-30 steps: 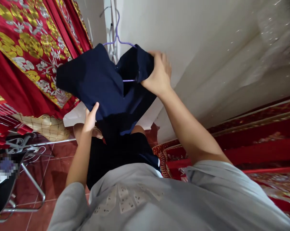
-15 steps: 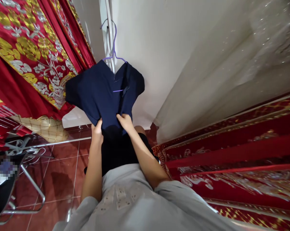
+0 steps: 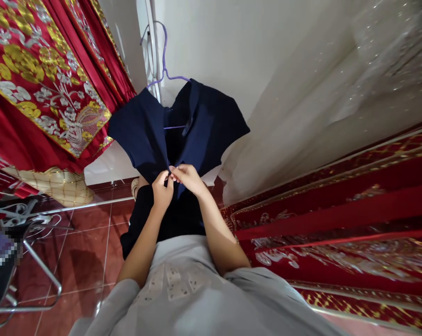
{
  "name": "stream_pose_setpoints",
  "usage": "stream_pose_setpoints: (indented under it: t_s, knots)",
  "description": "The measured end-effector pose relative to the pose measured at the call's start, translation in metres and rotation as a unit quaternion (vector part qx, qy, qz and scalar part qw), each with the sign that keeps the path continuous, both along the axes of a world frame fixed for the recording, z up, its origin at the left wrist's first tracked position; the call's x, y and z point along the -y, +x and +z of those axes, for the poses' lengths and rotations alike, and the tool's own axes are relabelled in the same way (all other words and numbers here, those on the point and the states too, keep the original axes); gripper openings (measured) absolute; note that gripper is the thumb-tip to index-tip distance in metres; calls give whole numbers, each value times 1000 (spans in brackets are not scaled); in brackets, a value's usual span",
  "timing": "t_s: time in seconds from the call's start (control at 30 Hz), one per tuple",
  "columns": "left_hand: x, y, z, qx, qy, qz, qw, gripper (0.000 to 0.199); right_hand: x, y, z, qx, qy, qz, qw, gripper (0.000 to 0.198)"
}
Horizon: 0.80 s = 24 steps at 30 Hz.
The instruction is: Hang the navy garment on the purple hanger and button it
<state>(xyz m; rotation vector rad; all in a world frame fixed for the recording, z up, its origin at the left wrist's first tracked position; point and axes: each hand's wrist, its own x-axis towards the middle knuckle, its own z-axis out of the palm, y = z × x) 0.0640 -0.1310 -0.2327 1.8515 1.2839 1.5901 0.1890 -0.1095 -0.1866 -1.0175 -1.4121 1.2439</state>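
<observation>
A navy short-sleeved shirt (image 3: 207, 121) hangs in front of me on a purple hanger (image 3: 165, 70), its front parted at the neck so the hanger's lower bar shows. Both hands meet at the front edges of the shirt, below the opening. My left hand (image 3: 162, 186) is closed, thumb and fingers pinching the left edge. Close against it, my right hand (image 3: 188, 178) pinches the cloth of the other edge. Whatever small fastening lies between the fingertips is hidden.
The hanger hooks near a white pole (image 3: 151, 46) by the wall. Red embroidered cloth with gold and silver patterns (image 3: 53, 79) hangs at left, and more red embroidered fabric (image 3: 337, 224) at right. A metal-framed chair (image 3: 53, 270) stands lower left on red floor tiles (image 3: 81, 261).
My left hand has moved right from the shirt's side to meet my right hand at the front. The shirt's front has spread wider, opening at the neck.
</observation>
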Motion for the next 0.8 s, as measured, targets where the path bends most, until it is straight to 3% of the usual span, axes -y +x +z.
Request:
stream_pose_setpoints:
  t_s: [0.17, 0.53, 0.7, 0.8]
  knots:
    - [6, -2, 6, 18, 4, 52, 998, 22, 1, 5, -5, 27, 96, -11, 995, 31]
    - [11, -1, 8, 60, -24, 37, 997, 23, 0, 2, -22, 61, 165, -47, 983, 26]
    - [11, -2, 5, 56, -30, 27, 998, 17, -4, -1, -38, 71, 212, -113, 968, 24]
    - [11, -3, 6, 49, -34, 22, 998, 14, -13, 0, -35, 85, 257, -155, 950, 26]
